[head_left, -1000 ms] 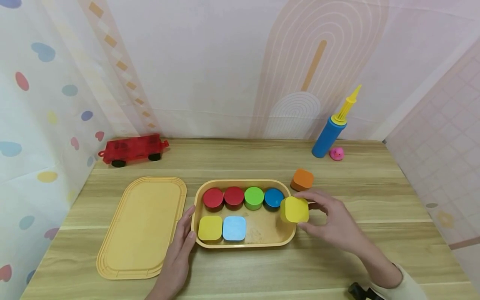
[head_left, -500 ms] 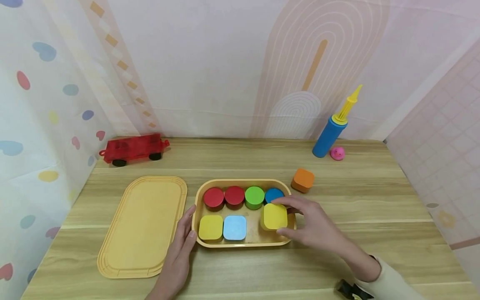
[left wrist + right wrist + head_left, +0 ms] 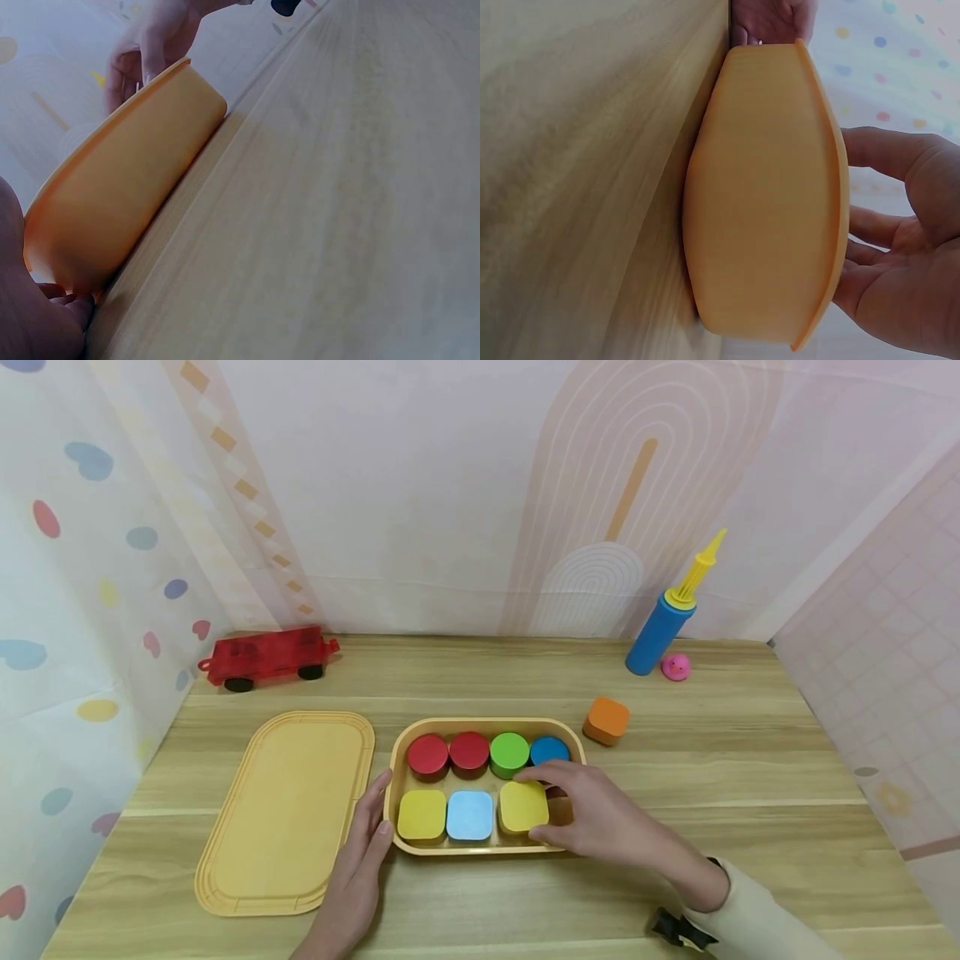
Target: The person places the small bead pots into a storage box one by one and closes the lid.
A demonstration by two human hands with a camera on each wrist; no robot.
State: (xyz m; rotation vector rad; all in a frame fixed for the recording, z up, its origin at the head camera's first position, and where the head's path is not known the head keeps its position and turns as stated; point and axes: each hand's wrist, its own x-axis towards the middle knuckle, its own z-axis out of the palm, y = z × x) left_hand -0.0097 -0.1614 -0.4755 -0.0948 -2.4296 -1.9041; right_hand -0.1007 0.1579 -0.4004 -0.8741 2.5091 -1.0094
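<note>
My right hand (image 3: pixel 603 817) pinches a yellow rounded-square block (image 3: pixel 523 806) between thumb and fingers, low in the yellow tray (image 3: pixel 487 850). Whether that block touches the tray floor cannot be seen. To its left in the front row are a light blue block (image 3: pixel 470 816) and another yellow block (image 3: pixel 422 815). Behind them stand two red round blocks (image 3: pixel 428 755), a green one (image 3: pixel 509 753) and a blue one (image 3: pixel 550 750), partly covered by my right fingers. With fairly straight fingers, my left hand (image 3: pixel 352 868) rests against the tray's left end. In the right wrist view the tray wall (image 3: pixel 765 195) hides the blocks.
A flat yellow lid (image 3: pixel 281 814) lies left of the tray. An orange block (image 3: pixel 606 721) sits beyond its right end. Farther back are a red toy wagon (image 3: pixel 270 657), a blue and yellow pump (image 3: pixel 660 627) and a pink toy duck (image 3: pixel 676 667).
My right hand has carried the yellow block leftward from above the tray's right rim, and lowered it beside the light blue block. My left hand has stayed at the tray's left end.
</note>
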